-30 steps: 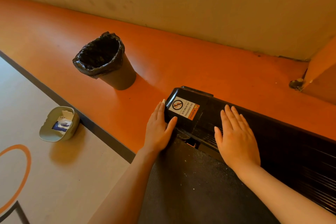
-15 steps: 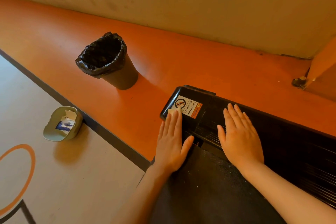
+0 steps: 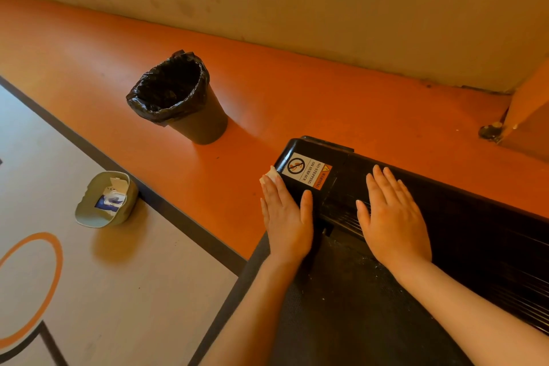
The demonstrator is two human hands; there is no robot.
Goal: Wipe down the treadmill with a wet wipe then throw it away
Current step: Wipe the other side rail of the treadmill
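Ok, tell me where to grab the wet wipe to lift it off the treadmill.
Pinch the white corner of the wet wipe that pokes out past the left hand fingertips, coming from the bin side. The rest lies flat under the palm against the treadmill end cap edge, so only that corner is free.

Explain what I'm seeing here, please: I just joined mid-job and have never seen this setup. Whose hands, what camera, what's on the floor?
There is no robot: a person wears one camera on the head, looking down at their own two bare hands. The black machine is a treadmill, seen at one end, with a warning sticker. The left hand lies flat, pressing a white wipe against the treadmill's corner; only a bit of the wipe shows past the fingertips. The right hand rests flat on the treadmill and holds nothing. On the orange floor stands a bin with a black liner. Nearer left is a small green tub holding a wipes pack.
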